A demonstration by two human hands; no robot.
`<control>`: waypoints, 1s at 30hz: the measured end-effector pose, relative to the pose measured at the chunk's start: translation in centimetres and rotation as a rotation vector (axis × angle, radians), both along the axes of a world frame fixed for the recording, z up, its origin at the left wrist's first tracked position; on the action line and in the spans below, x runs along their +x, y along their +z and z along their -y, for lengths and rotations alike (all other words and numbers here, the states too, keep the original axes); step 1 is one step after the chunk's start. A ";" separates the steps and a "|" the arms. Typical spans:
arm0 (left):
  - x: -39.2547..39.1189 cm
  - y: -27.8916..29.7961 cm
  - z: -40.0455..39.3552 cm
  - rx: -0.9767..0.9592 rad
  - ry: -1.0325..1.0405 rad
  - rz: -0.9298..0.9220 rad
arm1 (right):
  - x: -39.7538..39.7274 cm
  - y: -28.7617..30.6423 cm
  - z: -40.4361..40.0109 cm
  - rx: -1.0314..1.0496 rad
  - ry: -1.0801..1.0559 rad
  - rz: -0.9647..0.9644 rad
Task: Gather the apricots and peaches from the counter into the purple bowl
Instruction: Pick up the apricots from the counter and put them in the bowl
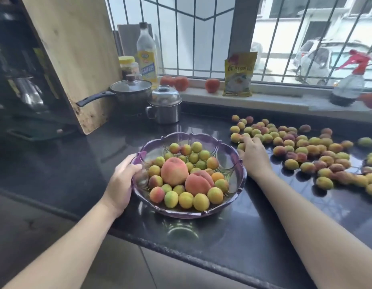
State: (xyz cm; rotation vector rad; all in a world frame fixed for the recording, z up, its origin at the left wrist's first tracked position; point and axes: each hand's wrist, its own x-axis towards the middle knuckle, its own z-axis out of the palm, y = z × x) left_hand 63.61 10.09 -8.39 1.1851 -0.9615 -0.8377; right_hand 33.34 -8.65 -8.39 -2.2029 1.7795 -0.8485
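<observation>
The left hand (123, 180) grips the purple bowl (235, 176) rim (steadying it); the right hand (252, 152) curls around apricots (306, 150) at centre right.

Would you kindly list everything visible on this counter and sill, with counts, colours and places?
purple bowl: one, translucent purple, counter centre.
peaches: two, pink-orange, in the bowl.
apricots in bowl: roughly two dozen, yellow-green with red blush.
apricots on counter: many, uncounted, same colours, right of the bowl.
counter: one, glossy black.
cutting board: one, wooden, leaning at left.
saucepan: one, dark, glass lid, behind the bowl.
steel pot: one, silver, lidded, beside the saucepan.
bottle: one, clear, yellow label.
jar: one, yellow lid.
tomatoes: three, red, on the sill.
yellow packet: one, on the sill.
spray bottle: one, red trigger, far right.
left hand: grips the bowl's rim.
right hand: fingers on apricots by the bowl.
</observation>
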 end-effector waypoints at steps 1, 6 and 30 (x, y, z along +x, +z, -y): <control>0.1 -0.1 0.1 -0.017 0.010 0.014 | -0.3 -0.1 0.0 -0.013 0.013 0.040; 0.5 -0.3 0.5 -0.024 0.063 0.060 | -1.1 0.3 -1.1 -0.010 0.039 0.232; 1.2 -0.9 0.8 0.027 0.112 0.189 | 2.3 11.4 -7.6 -0.099 0.555 -0.966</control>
